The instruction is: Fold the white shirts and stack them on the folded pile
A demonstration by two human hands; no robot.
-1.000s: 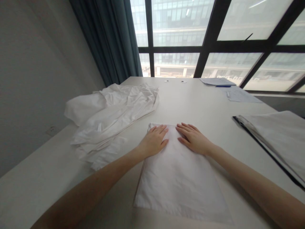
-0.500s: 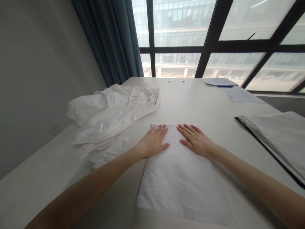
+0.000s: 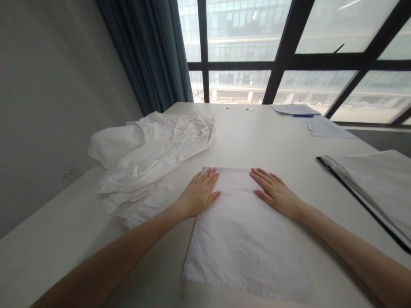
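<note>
A white cloth [image 3: 240,239], folded into a long rectangle, lies flat in front of me on the white table [image 3: 250,141]. My left hand [image 3: 201,192] rests palm down on its far left corner, fingers stretched out. Across from it, my right hand [image 3: 276,192] lies flat on the far right edge, fingers pointing inward and thumb apart. Neither hand grips anything. Slight wrinkles run over the cloth's near half.
A crumpled heap of white fabric [image 3: 154,149] covers the table's left side. On the right lies a folded white cloth [image 3: 375,184] with a dark edge. Papers [image 3: 330,127] and a blue pen [image 3: 303,116] sit at the back right, near the window [image 3: 237,85].
My hands have slid apart along the cloth's far edge, the left one leftward and the right one rightward. The cloth has stayed in place.
</note>
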